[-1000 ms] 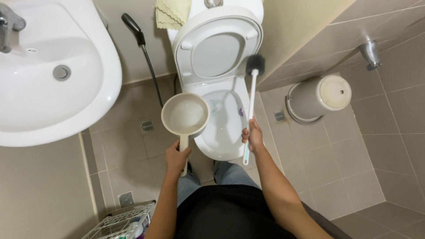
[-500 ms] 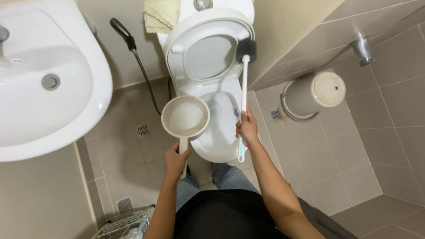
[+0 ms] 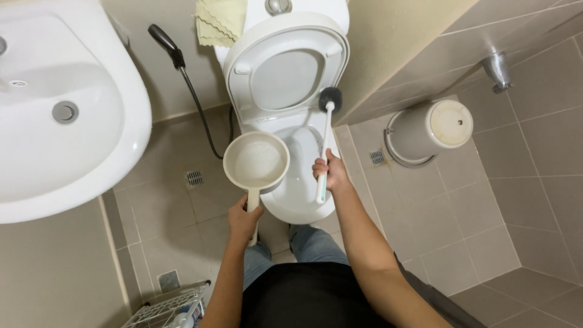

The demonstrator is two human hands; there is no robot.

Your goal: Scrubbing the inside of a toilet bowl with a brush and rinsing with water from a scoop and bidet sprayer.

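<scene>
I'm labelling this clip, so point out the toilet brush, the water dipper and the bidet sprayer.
toilet brush [image 3: 330, 98], head view, dark bristle head.
water dipper [image 3: 256, 163], head view, inside of bowl.
bidet sprayer [image 3: 164, 40], head view, black handle.
</scene>
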